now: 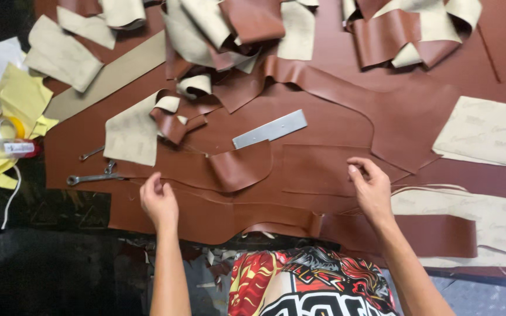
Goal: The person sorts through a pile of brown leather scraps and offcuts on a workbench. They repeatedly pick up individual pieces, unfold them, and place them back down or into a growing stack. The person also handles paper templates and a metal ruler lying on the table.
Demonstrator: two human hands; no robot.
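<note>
table (7, 234) | brown leather sheets (323, 169) (overlapping) | metal ruler (269, 129) | wrenches (92, 177) | yellow scraps (21, 96)

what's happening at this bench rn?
A person is working on cut pieces of brown leather spread over a worktable. The left hand rests on the near edge of the sheet, and the right hand pinches at another piece further right. A flat metal ruler lies on the leather between them. A scissors-like tool sits to the left, with pale beige offcuts and yellow scraps around the edges.
</note>
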